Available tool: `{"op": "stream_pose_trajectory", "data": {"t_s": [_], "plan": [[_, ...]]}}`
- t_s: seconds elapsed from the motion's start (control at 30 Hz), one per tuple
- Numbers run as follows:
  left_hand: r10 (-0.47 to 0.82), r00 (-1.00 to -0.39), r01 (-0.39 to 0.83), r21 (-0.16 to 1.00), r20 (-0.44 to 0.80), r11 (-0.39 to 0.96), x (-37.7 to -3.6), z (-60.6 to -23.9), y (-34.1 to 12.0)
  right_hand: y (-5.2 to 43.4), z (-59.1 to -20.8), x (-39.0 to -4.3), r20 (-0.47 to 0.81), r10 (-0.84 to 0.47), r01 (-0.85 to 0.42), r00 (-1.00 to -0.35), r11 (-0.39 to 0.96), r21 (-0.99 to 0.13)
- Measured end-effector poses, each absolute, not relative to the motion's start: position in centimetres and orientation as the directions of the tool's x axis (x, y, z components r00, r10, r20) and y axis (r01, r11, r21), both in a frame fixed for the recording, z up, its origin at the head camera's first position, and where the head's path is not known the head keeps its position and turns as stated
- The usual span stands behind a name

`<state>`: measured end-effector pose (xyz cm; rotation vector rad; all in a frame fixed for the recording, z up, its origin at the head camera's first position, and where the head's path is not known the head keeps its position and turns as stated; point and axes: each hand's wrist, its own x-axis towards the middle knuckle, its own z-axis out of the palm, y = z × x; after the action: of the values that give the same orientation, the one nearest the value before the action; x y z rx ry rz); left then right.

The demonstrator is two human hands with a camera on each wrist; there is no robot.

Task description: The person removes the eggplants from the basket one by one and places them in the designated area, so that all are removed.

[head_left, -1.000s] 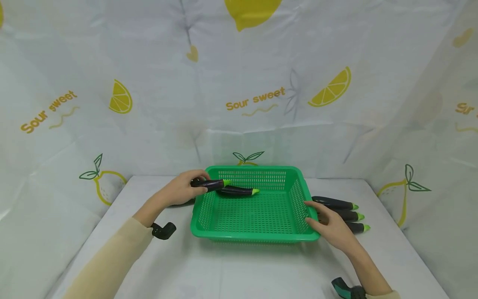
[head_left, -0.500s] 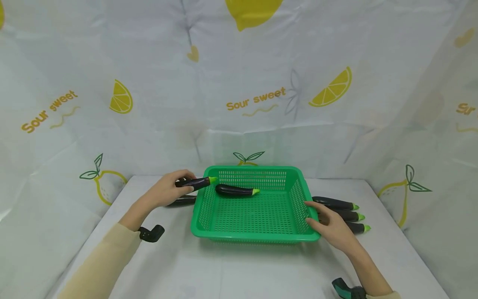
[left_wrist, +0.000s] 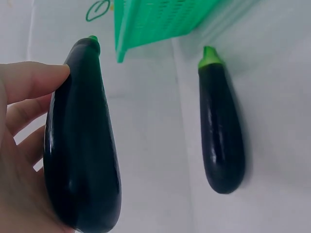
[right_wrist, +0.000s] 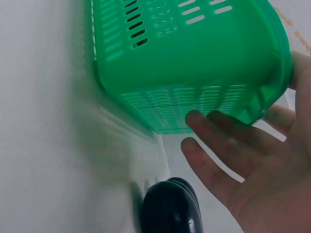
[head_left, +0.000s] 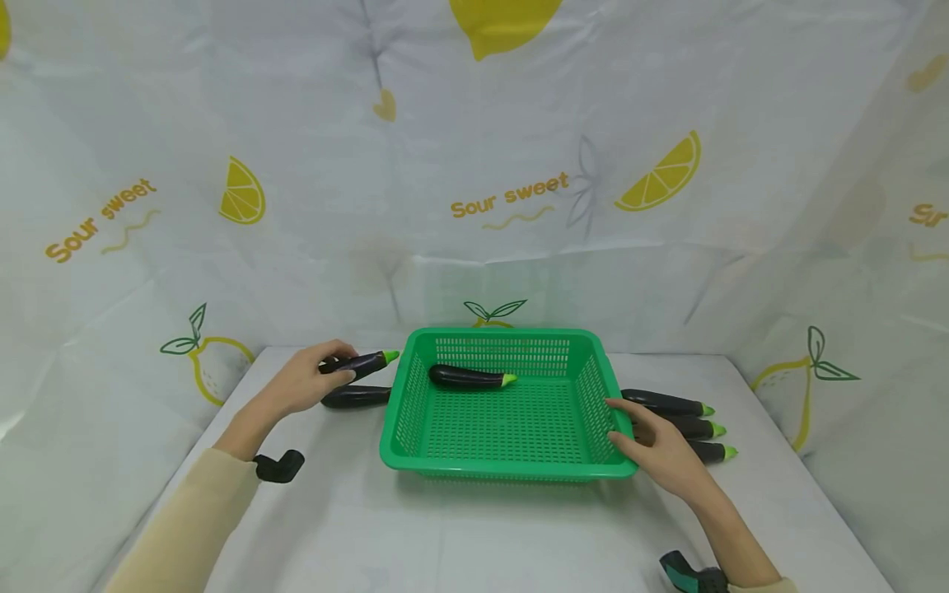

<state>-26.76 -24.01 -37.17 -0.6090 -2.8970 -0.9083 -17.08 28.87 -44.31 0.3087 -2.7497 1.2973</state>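
My left hand (head_left: pixel 315 380) grips a dark purple eggplant (head_left: pixel 361 362) above the table, just left of the green basket (head_left: pixel 511 473); its green tip points at the basket. In the left wrist view my fingers (left_wrist: pixel 29 92) curl round that eggplant (left_wrist: pixel 82 150). A second eggplant (head_left: pixel 356 397) lies on the table below it, also seen from the wrist (left_wrist: pixel 221 131). One eggplant (head_left: pixel 470 377) lies inside the basket near its far wall. My right hand (head_left: pixel 656 449) rests with relaxed fingers (right_wrist: pixel 228 155) against the basket's right wall (right_wrist: pixel 194 63).
Three eggplants (head_left: pixel 685 427) lie side by side on the white table right of the basket, behind my right hand; one end (right_wrist: pixel 170 208) shows in the right wrist view. Lemon-print cloth walls enclose the table on three sides.
My left hand has carried its eggplant leftward, from over the basket's left rim to outside it. The second eggplant on the table has come into view. The right hand has stayed put.
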Motion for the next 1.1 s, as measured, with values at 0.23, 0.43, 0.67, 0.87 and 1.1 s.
{"op": "stream_pose_trajectory", "data": {"t_s": [0.23, 0.43, 0.67, 0.87, 1.1], "plan": [[0.332, -0.929, 0.367, 0.511, 0.162, 0.777, -26.7, -38.0, -24.9, 28.8, -44.3, -17.1, 0.158, -0.148, -0.216, -0.976, 0.615, -0.758], [0.331, -0.929, 0.368, 0.491, 0.165, 0.79, -26.5, -38.6, -25.2, 28.8, -44.2, -17.1, 0.168, -0.154, -0.228, -0.974, 0.621, -0.75], [0.33, -0.932, 0.361, 0.47, 0.15, 0.805, -26.4, -39.9, -25.2, 28.8, -44.1, -17.0, 0.165, -0.152, -0.224, -0.975, 0.618, -0.754], [0.341, -0.928, 0.368, 0.478, 0.147, 0.797, -26.4, -41.6, -24.8, 28.9, -44.3, -17.2, 0.17, -0.149, -0.226, -0.974, 0.62, -0.751], [0.335, -0.932, 0.359, 0.462, 0.137, 0.811, -26.5, -43.6, -24.3, 28.9, -44.3, -17.0, 0.159, -0.149, -0.217, -0.976, 0.606, -0.765]]}}
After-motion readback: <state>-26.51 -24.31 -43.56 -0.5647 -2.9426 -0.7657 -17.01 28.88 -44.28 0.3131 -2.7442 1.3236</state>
